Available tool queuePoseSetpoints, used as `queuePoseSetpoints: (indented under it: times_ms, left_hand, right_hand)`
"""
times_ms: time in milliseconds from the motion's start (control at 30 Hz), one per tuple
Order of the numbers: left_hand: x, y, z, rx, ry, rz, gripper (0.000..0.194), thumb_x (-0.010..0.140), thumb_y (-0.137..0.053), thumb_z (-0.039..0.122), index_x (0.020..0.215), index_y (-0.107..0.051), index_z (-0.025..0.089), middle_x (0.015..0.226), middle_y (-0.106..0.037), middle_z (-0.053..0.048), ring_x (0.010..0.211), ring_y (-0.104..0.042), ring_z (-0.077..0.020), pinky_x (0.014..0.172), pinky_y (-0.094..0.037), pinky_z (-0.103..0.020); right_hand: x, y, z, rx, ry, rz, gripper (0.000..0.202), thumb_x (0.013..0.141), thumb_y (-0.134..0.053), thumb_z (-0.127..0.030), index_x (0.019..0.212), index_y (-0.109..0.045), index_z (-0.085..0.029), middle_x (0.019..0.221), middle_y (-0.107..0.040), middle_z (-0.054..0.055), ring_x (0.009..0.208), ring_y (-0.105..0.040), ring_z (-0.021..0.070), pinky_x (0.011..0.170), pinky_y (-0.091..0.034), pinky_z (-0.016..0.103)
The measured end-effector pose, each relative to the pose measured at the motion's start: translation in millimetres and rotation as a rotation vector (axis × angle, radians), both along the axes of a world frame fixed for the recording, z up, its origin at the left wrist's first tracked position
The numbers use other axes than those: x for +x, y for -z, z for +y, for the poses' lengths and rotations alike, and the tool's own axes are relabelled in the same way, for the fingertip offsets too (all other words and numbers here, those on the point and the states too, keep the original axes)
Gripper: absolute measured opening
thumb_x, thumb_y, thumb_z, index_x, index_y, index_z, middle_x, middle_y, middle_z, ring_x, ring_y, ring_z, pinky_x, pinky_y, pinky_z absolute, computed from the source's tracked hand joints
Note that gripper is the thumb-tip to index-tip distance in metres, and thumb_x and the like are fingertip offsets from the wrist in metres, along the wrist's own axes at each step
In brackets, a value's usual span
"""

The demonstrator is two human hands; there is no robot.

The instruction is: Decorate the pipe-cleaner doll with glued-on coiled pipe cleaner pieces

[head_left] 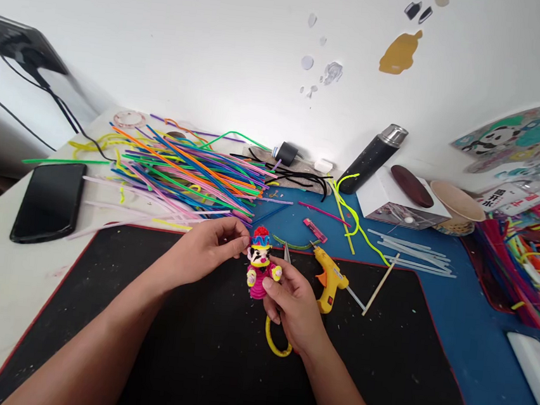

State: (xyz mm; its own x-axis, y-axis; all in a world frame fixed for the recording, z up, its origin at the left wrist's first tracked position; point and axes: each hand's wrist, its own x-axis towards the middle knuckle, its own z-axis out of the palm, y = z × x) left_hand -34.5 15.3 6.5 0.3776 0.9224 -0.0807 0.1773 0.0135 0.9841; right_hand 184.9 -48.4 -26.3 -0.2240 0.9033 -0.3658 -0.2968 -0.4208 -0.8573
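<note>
A small pipe-cleaner doll (260, 264) is upright above the black mat (198, 348), with a magenta body, yellow hands, a white-and-black face and a blue hat topped in red. Its body is gripped by my right hand (292, 300), thumb across the front. At the left side of its head, my left hand (215, 248) has thumb and forefinger pinched together; what lies between them, if anything, is too small to make out. Scissors with yellow handles (278, 343) lie partly hidden beneath my right hand. A yellow hot glue gun (328, 278) rests just right of it.
Loose pipe cleaners (197, 170) in many colours heap along the back left, near a black phone (49, 202). Behind stand a tilted black thermos (373, 158) and a white box (389, 198). Glue sticks (413, 251) and a wooden stick (380, 284) lie at right.
</note>
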Motion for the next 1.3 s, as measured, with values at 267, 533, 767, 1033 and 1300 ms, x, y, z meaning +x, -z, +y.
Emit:
queuePoseSetpoints:
  times_ms: [267,533,767,1033,1300]
  left_hand:
    - [-0.7,3.4,-2.8,0.039,-0.025,0.057,0.027,0.1,-0.063,0.046,0.091,-0.065,0.02,0.083,-0.064,0.0,0.077,-0.057,-0.0172,0.07,-0.045,-0.027]
    - [1.1,-3.2,-6.1,0.077,-0.072,0.143,0.022,0.098,-0.062,0.04,0.087,-0.064,0.021,0.08,-0.063,0.001,0.073,-0.054,-0.0166,0.066,-0.042,-0.027]
    - [0.4,-9.7,-8.7,0.111,-0.076,0.237,0.025,0.099,-0.06,0.042,0.086,-0.065,0.021,0.078,-0.066,0.001,0.071,-0.055,-0.0168,0.065,-0.042,-0.027]
    - [1.7,-10.7,-9.2,0.122,-0.078,0.261,0.025,0.098,-0.059,0.042,0.085,-0.064,0.021,0.076,-0.064,0.002,0.069,-0.054,-0.0161,0.063,-0.04,-0.027]
    - [2.8,-16.8,-9.0,0.104,-0.069,0.28,0.027,0.097,-0.057,0.044,0.084,-0.062,0.021,0.075,-0.062,0.002,0.068,-0.052,-0.0167,0.063,-0.039,-0.03]
  right_hand:
    - [-1.2,3.6,-1.0,0.0,-0.012,-0.018,0.047,0.085,-0.086,-0.041,0.125,-0.071,-0.023,0.087,-0.069,-0.001,0.041,-0.046,0.0037,0.037,-0.028,0.02]
    - [-3.9,6.0,-1.3,0.029,-0.035,-0.031,0.045,0.085,-0.087,-0.042,0.124,-0.072,-0.024,0.081,-0.063,-0.004,0.041,-0.044,0.0036,0.037,-0.027,0.02]
    - [-5.1,5.2,-1.6,0.044,-0.042,-0.055,0.047,0.085,-0.087,-0.045,0.123,-0.071,-0.023,0.078,-0.062,-0.004,0.041,-0.041,0.0039,0.037,-0.027,0.02]
    - [-5.6,4.4,-1.9,0.05,-0.053,-0.069,0.046,0.085,-0.086,-0.046,0.122,-0.071,-0.024,0.081,-0.062,-0.004,0.042,-0.042,0.0038,0.038,-0.028,0.021]
    - [-7.0,-0.7,-2.8,0.045,-0.052,-0.087,0.042,0.085,-0.087,-0.048,0.119,-0.074,-0.027,0.084,-0.064,-0.002,0.042,-0.044,0.0044,0.04,-0.027,0.023]
